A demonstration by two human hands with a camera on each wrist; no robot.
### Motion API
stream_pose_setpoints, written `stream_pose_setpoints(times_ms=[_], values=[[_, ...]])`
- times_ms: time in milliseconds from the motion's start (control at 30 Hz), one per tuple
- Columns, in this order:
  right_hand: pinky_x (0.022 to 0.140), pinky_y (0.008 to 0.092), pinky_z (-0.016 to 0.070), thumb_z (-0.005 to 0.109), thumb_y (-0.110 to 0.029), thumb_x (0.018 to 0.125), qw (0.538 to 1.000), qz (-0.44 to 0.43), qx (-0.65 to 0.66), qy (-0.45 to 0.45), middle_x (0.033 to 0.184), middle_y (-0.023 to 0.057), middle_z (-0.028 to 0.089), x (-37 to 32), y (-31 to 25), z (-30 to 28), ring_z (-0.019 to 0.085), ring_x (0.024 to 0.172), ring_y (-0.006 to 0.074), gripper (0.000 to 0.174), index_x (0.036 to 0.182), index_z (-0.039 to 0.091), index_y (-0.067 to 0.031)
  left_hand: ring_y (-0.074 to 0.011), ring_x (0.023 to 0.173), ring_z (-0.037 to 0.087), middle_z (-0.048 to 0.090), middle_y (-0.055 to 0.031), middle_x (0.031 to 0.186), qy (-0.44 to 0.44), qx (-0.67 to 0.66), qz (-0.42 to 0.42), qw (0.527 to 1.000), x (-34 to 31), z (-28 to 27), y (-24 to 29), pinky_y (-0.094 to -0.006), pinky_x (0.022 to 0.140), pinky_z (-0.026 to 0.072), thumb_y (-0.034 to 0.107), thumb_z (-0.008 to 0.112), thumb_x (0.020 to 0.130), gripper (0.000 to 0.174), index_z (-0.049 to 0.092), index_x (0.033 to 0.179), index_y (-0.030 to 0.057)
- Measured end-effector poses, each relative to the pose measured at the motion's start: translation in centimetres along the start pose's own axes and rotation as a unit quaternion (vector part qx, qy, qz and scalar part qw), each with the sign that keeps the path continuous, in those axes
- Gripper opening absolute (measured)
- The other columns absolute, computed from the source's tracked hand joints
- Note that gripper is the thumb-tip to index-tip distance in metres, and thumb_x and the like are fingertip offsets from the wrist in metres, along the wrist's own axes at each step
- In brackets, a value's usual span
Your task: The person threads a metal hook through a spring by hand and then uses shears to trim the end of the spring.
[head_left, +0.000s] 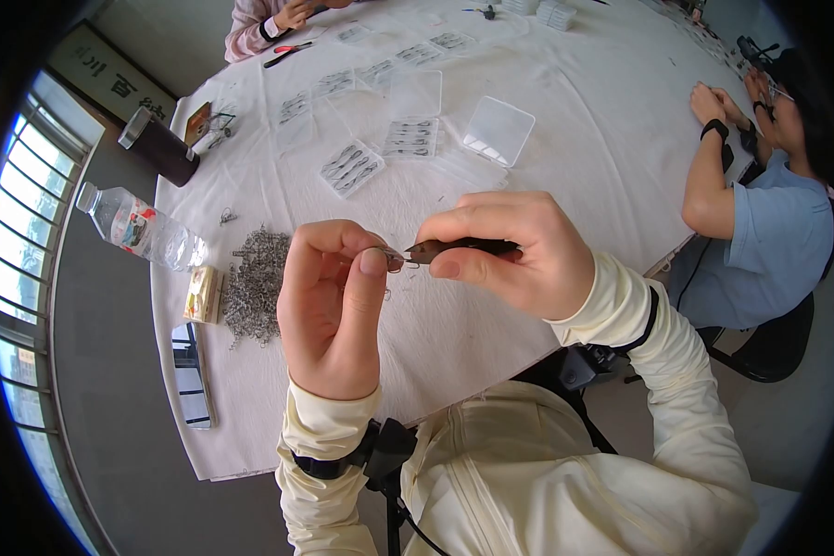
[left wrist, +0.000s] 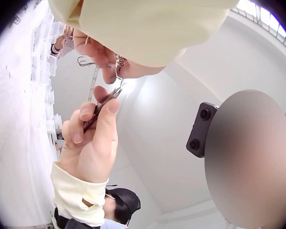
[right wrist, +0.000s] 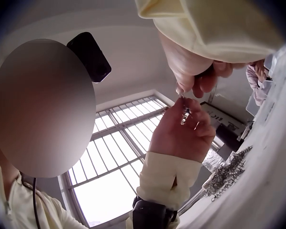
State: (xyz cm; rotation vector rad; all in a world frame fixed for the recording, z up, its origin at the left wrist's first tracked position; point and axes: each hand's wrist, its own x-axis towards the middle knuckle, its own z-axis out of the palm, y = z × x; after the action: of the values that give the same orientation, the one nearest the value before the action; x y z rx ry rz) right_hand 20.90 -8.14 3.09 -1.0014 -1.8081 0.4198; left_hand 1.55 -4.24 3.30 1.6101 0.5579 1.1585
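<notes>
My left hand [head_left: 329, 315] pinches a small silvery piece of fishing tackle [left wrist: 118, 62] between thumb and fingertips. A treble hook [left wrist: 85, 62] sticks out by the same fingers in the left wrist view. In my right hand [head_left: 537, 250] is a pair of dark slim pliers [head_left: 468, 246], gripped by the handles with the thumb along one side. The tips of the pliers meet the end of the metal piece, in front of my chest and above the table. Much of the piece is hidden by my left fingers.
A tangled heap of metal hooks [head_left: 257, 287] lies left of my left hand, near a small carton [head_left: 202, 295], a phone [head_left: 192, 375], a plastic bottle [head_left: 144, 227] and a dark flask [head_left: 159, 148]. Clear boxes of tackle [head_left: 352, 169] stand farther back. Other people sit around the table.
</notes>
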Motion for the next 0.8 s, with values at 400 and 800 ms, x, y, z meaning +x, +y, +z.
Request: stream_pose_setpoints(times_ms=[400, 800], values=[[0.054, 0.0267, 0.0437, 0.071, -0.014, 0.084, 0.999, 0.029, 0.039, -0.015, 0.074, 0.0096, 0.066, 0.03, -0.44, -0.09, 0.058, 0.059, 0.0162, 0.016, 0.095, 0.070, -0.0014, -0.0087, 0.081, 0.052, 0.059, -0.0054, 0.090, 0.011, 0.000, -0.001, 1.000, -0.07, 0.14, 0.16, -0.0227, 0.074, 0.0422, 0.007, 0.052, 0.097, 0.008, 0.050, 0.101, 0.0000], [0.056, 0.0271, 0.0462, 0.071, -0.010, 0.083, 1.000, 0.026, 0.017, -0.002, 0.075, 0.0103, 0.066, 0.11, -0.22, 0.04, 0.061, 0.062, 0.0186, 0.017, 0.096, 0.069, 0.0002, -0.0085, 0.080, 0.051, 0.058, -0.0044, 0.089, 0.013, -0.003, 0.004, 1.000, -0.07, 0.15, 0.02, -0.0222, 0.072, 0.0410, 0.005, 0.052, 0.096, 0.007, 0.050, 0.100, 0.0000]])
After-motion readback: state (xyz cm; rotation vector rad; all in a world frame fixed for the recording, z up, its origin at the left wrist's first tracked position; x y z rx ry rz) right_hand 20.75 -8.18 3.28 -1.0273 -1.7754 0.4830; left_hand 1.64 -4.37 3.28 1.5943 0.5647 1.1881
